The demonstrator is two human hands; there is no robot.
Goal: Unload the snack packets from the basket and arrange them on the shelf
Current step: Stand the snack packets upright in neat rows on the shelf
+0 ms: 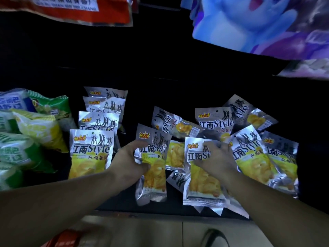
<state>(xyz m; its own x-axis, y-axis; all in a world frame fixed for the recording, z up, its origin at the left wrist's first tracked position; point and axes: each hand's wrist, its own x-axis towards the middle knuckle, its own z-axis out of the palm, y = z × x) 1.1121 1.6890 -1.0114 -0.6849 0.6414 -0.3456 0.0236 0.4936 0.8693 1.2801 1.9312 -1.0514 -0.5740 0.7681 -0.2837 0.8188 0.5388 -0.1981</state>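
Fingers (138, 144) of the left hand (128, 163) curl round 1 silver-and-yellow foil snack packet (154, 177); the right hand (217, 161) grips a 2nd foil packet (201, 182), probably to straighten both into rows on the dark shelf (121, 204).

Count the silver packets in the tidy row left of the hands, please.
4, standing one behind another: front packet, second packet, third packet, rearmost packet. More may be hidden behind.

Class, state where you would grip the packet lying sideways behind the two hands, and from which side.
Grip the sideways packet at its flat upper-left seal, reaching from the left: that edge stands clear, while other packets overlap its lower edge.
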